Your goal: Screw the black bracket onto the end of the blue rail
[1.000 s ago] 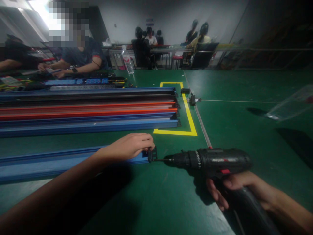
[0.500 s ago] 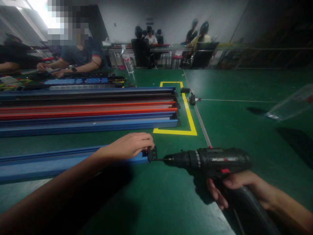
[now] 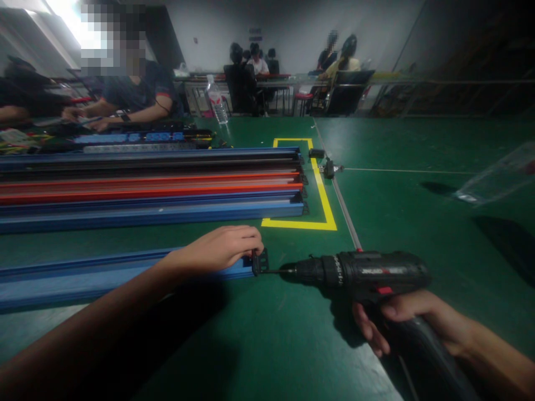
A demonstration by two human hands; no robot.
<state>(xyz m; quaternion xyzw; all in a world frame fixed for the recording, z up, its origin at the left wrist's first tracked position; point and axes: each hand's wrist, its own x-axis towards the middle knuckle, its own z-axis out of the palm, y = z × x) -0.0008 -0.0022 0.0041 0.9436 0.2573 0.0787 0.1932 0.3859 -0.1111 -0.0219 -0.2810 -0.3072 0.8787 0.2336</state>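
A long blue channel profile [image 3: 137, 274] lies across the near left of the green table, with a black end bracket [image 3: 261, 262] at its right end. My left hand [image 3: 228, 247] is closed over that end, its fingers curled on the bracket. My right hand [image 3: 393, 320] is wrapped round the grip of a black cordless drill [image 3: 376, 275]. The drill lies level and points left. Its thin bit [image 3: 271, 272] reaches the face of the bracket; the screw, if any, is too small to make out.
Behind lie blue, black and red profiles [image 3: 167, 189], their right ends inside a yellow tape outline [image 3: 326, 200]. A clear bottle [image 3: 497, 178] stands at right, another bottle [image 3: 217, 100] at the back. A grey cable [image 3: 346, 214] runs behind the drill. A co-worker [image 3: 140, 100] sits across the table.
Both hands, the drill and the blue profile hold the same positions. Only a very slight shift of the whole view shows.
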